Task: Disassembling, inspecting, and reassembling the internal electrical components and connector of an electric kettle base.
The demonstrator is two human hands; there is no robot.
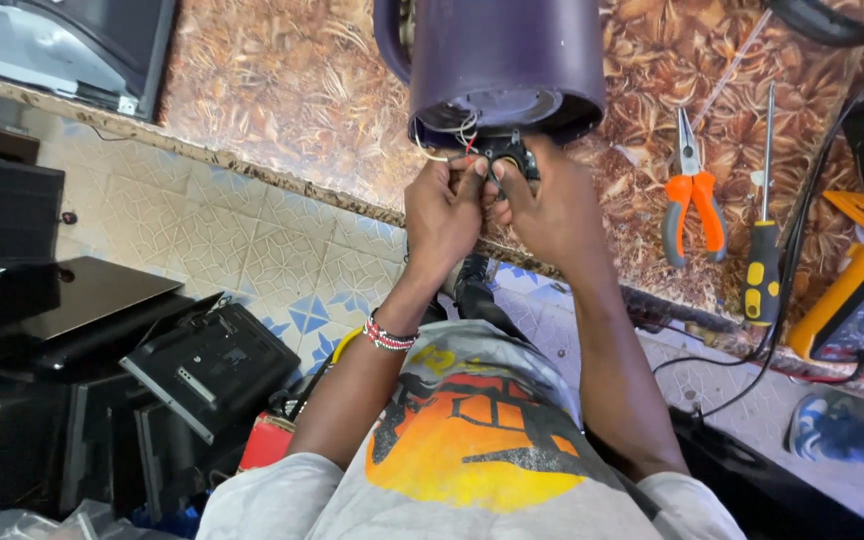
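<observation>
The purple kettle [497, 60] is cut off by the top edge; the small black part [510, 157] is largely hidden by fingers [472, 175] at upper centre.

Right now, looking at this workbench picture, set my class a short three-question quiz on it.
1. True or false: both hands touch the small black part at the purple kettle base.
2. Which tool lies nearer the kettle: A) orange-handled pliers B) screwdriver?
3. Fill in: the beaded bracelet sits on the ___ wrist.

Key: 1 true; 2 A; 3 left.
</observation>
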